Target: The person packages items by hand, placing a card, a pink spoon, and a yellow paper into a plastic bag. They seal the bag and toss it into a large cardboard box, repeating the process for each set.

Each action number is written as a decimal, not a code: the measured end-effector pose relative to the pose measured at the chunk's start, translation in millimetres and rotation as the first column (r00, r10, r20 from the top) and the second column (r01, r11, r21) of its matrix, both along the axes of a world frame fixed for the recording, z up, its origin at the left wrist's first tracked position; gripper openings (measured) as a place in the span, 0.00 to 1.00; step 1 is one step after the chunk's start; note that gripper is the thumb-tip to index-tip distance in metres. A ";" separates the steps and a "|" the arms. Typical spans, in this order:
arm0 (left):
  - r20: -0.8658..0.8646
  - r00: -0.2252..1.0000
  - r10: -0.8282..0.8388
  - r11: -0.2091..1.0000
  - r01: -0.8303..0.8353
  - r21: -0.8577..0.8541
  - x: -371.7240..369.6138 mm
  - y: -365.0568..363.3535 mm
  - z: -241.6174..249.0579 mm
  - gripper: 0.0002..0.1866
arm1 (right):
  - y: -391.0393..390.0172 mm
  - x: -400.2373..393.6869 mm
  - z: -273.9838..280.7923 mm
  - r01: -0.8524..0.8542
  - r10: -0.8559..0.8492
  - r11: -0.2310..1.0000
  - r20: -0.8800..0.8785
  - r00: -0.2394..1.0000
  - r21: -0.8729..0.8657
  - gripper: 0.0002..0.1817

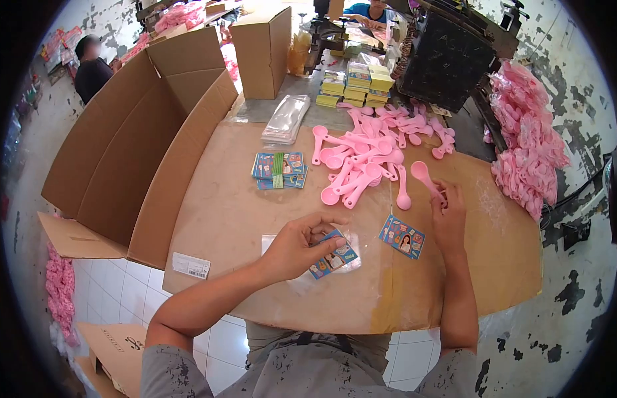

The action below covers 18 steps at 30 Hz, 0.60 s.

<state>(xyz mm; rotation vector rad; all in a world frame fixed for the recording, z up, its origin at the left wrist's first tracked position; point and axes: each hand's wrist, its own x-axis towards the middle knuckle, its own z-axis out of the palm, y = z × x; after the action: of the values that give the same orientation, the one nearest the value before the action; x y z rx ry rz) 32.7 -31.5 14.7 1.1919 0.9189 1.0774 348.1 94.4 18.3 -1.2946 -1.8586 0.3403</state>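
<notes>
My left hand (304,244) is closed on a blue printed card (334,260), above a clear plastic bag (352,263) on the cardboard-covered table. Between thumb and fingers, my right hand (446,207) grips the handle of a pink spoon (421,174), its bowl pointing away from me. A few blue cards (403,237) lie flat between my hands. Beyond them spreads a heap of pink spoons (361,156). To its left are blue card stacks (279,170) tied with a green band, and a stack of clear bags (286,121).
A large open carton (116,146) stands at the left, another box (261,53) at the back. Yellow-edged card stacks (357,81) sit near a dark machine (445,53). Pink bagged items (526,132) hang at the right. Two people are in the background.
</notes>
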 end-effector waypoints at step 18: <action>-0.158 0.986 -0.060 0.998 0.061 0.002 3.0 -1.1 -9.3 0.16 | -58.6 -48.1 14.7 -0.618 0.587 0.762 -0.196 0.786 -0.193 0.19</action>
<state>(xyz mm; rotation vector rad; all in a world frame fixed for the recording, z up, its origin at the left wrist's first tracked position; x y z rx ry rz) 35.7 -32.5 5.4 1.3169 0.9945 0.9482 300.0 35.8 33.0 -0.7542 -2.1378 1.0053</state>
